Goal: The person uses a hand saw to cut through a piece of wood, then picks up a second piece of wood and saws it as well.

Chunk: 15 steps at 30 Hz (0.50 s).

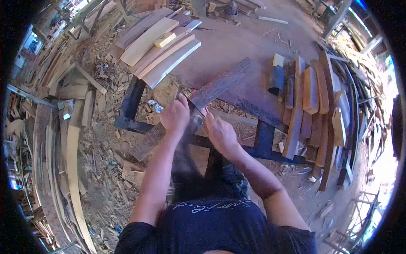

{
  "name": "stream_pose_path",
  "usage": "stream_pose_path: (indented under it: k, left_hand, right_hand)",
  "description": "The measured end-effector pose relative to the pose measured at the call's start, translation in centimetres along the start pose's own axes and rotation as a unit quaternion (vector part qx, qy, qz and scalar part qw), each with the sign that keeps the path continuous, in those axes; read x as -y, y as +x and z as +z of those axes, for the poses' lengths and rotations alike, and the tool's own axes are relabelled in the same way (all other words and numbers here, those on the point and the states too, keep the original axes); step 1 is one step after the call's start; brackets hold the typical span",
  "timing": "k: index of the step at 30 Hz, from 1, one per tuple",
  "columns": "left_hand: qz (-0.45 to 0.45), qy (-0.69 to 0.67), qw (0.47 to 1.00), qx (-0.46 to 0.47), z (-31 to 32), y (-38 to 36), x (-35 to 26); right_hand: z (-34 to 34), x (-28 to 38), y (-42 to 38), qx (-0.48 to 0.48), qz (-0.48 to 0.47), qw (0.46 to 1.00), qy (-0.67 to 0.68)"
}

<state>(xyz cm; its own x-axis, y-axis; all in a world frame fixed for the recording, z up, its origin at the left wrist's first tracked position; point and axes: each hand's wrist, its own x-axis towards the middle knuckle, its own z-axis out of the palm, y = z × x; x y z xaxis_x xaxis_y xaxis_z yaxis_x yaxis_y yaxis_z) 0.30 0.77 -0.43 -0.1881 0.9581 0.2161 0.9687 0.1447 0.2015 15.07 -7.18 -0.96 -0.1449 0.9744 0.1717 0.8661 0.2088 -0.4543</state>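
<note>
Brown plank, head view: weathered wood (224, 80), lying slantwise over the near edge of the counter (228, 42); far end to the right, near part running under the hands.
Dark tool: thin bar (196, 107), crosses the plank between the hands; kind and edge too small to make out.
Left hand: grip (175, 113) clenched round the tool, just left of the plank.
Right hand: grip (220, 134) clenched round the tool's nearer end, fingertips close to the plank.
Board stack: pale and brown boards (146, 40), far left on the counter, ends jutting past the edge; small pale block (165, 40) on top.
Curved pieces: brown lengths (311, 91) grouped at right.
Slip risk: no clamp seen on the plank; uneven pressure could swing it, and the tool might skid toward fingers or forearm.
Stack risk: a jolt to the counter could tip overhanging boards.
Floor: chips and offcuts (108, 178) at left; footing could roll.
</note>
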Motion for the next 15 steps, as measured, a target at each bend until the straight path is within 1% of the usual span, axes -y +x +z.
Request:
stream_pose_path:
  k: [1,2,4,6,8,9,11,13,15]
  left_hand:
    - [-0.007,0.0,1.0,0.018,-0.3,-0.1,-0.1]
    - [-0.015,-0.003,0.999,0.033,-0.5,0.0,-0.4]
    - [-0.017,-0.008,0.999,0.04,-1.1,0.3,-0.7]
    - [-0.02,-0.01,0.998,0.055,-0.8,-0.1,-0.8]
    - [-0.004,0.023,1.0,0.002,-0.1,0.0,-0.5]
    - [-0.003,0.026,1.0,-0.002,-0.2,-0.1,-0.5]
    - [0.0,0.025,1.0,0.01,-0.3,0.0,-0.4]
    - [-0.003,0.02,1.0,0.019,-0.3,0.0,-0.2]
    - [-0.006,0.01,1.0,0.029,-0.3,0.2,-0.4]
  right_hand:
    - [-0.9,0.0,-0.8,0.028,0.007,1.0,-0.007]
    - [-1.7,-0.4,-1.6,0.024,0.009,1.0,-0.008]
    - [-2.8,-1.1,-3.4,0.048,0.009,0.998,-0.029]
    - [-2.1,-1.0,-2.6,0.042,0.016,0.999,-0.011]
    - [-0.6,-0.7,-1.3,0.031,0.02,0.999,0.013]
    - [0.2,-0.6,-0.2,0.022,0.014,1.0,0.015]
    - [0.5,-0.6,0.1,0.011,0.006,1.0,0.02]
    - [-1.0,-0.6,-1.5,0.016,-0.011,1.0,0.024]
    - [-2.6,-1.0,-3.0,0.035,0.0,0.999,0.005]
